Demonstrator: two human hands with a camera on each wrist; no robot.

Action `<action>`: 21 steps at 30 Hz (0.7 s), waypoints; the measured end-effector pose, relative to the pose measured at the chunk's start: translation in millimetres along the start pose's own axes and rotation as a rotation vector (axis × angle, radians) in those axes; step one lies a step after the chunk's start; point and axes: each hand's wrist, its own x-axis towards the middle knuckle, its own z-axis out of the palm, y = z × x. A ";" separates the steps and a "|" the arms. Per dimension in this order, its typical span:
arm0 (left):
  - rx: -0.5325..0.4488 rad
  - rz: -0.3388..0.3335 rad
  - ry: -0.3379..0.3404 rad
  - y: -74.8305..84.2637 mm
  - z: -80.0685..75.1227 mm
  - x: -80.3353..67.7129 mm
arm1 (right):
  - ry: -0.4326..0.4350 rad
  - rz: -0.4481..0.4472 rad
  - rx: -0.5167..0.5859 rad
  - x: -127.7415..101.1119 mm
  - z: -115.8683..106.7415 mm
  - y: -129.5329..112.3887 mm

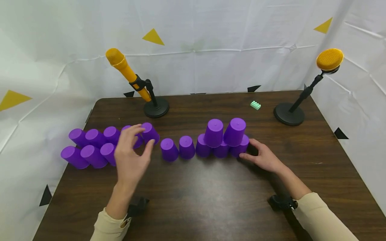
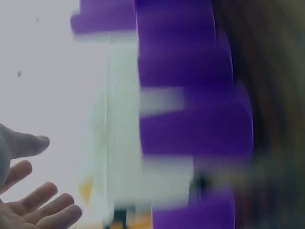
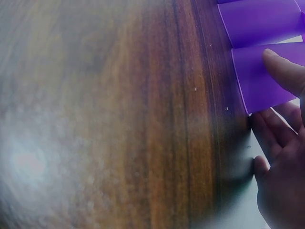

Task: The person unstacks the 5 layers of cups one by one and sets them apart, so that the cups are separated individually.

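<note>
My left hand point(image 1: 131, 164) hovers over the left group of cups, thumb and fingers spread with nothing between them. Behind its fingertips stands an upside-down purple cup point(image 1: 150, 134). In the left wrist view, the hand point(image 2: 40, 205) appears apart from the blurred cups. With thumb in front and fingers behind, my right hand point(image 1: 266, 159) holds the right end cup point(image 1: 240, 148) of a bottom row; the right wrist view shows the thumb on this cup point(image 3: 257, 81). Two cups, a left one point(image 1: 214, 134) and a right one point(image 1: 234, 134), rest on that row.
Several purple cups point(image 1: 93, 155) stand in two rows at the left, partly hidden by my left hand. Two more, one point(image 1: 169, 150) beside another point(image 1: 187, 148), continue the row. Behind are a yellow microphone point(image 1: 125, 68), a round-headed one point(image 1: 330, 59) and a green toy brick point(image 1: 255, 105).
</note>
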 end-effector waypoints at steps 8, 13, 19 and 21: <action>-0.227 0.061 -0.353 49.8 85.1 -14.5 | -0.007 0.018 -0.001 -0.6 -0.7 0.7; -0.264 0.055 -0.416 65.0 117.3 -11.3 | -0.008 0.019 -0.002 -0.4 -0.5 1.6; -0.254 0.050 -0.395 70.7 135.5 -8.6 | -0.009 0.014 0.002 -0.6 -0.7 1.1; -0.253 0.043 -0.384 70.8 138.0 -9.1 | -0.008 0.013 0.004 -0.6 -1.1 1.3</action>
